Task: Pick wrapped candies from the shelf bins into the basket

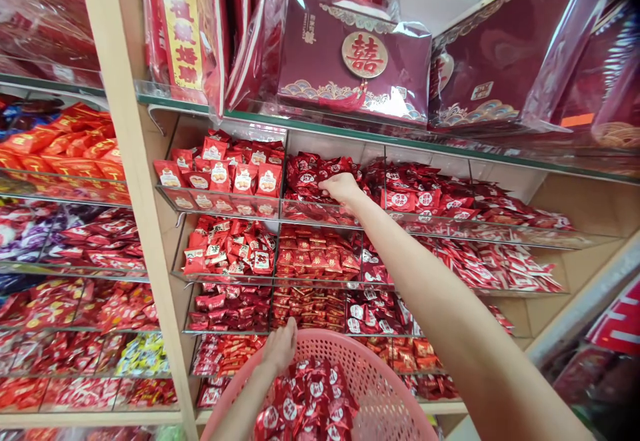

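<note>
A pink perforated plastic basket [395, 377] is in front of me at the bottom of the view, and my left hand [281, 346] grips its rim on the left. Shiny red candy packets [316, 397] with round white labels lie heaped inside it. My right hand [343, 189] reaches over the front lip of the top candy shelf, among dark red packets [303, 173] with white labels. Its fingers are curled together, and whatever may be between them is hidden. Left of that compartment are red packets [219, 173] with pictures on white labels.
Clear lips front the stacked candy shelves [227, 206]. Above them, a green-edged glass shelf [320, 124] carries maroon gift boxes [313, 57] in plastic. A pale wooden post [143, 187] separates another candy rack [75, 184] on the left.
</note>
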Demonstrator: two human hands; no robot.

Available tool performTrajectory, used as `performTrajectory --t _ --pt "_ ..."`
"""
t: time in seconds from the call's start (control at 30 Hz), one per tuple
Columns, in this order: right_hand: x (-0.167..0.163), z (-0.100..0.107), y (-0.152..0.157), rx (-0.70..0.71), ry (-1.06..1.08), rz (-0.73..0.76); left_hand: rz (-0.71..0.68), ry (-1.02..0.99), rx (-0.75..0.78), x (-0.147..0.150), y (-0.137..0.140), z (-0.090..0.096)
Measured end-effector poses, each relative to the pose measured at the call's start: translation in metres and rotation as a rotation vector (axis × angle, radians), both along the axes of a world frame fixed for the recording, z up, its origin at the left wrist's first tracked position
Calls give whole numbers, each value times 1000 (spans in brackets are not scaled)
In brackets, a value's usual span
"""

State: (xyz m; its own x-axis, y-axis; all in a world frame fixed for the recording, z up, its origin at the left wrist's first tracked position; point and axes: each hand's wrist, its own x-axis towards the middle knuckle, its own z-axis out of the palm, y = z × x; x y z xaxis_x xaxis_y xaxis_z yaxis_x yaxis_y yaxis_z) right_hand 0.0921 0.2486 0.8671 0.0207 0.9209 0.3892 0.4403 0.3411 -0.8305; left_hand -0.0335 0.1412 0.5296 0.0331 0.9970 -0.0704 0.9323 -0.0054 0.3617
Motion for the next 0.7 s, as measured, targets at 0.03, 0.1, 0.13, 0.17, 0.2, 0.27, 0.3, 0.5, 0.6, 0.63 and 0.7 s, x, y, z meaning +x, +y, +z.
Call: performTrajectory --t 0.03,0.1,0.13,0.17,0.2,0.27,0.3,0.5,0.6,0.63,0.7 --pt "1 0 -1 34 40 10 -1 1 1 0 0 0" --pt "7 0 -5 157 112 34 -1 5 3 0 0 -1" --pt "12 0 -9 244 124 46 0 7 3 0 0 -1" --pt "18 -2 -15 343 128 60 1 9 4 0 0 -2" --pt "26 -4 -23 439 116 68 0 8 5 0 0 -2" --pt "41 -14 -47 586 54 63 -5 4 8 0 0 -4" --pt "49 -22 -60 630 18 52 -7 0 12 0 0 -4" --pt "81 -128 -122 346 28 152 6 -26 38 2 -6 1" --pt "82 -190 -123 119 87 263 16 -31 54 1 -8 7" --pt "80 -206 -122 76 65 292 20 -28 57 0 -8 9" --pt "76 -231 -119 24 -25 345 22 -13 61 -2 -7 14"
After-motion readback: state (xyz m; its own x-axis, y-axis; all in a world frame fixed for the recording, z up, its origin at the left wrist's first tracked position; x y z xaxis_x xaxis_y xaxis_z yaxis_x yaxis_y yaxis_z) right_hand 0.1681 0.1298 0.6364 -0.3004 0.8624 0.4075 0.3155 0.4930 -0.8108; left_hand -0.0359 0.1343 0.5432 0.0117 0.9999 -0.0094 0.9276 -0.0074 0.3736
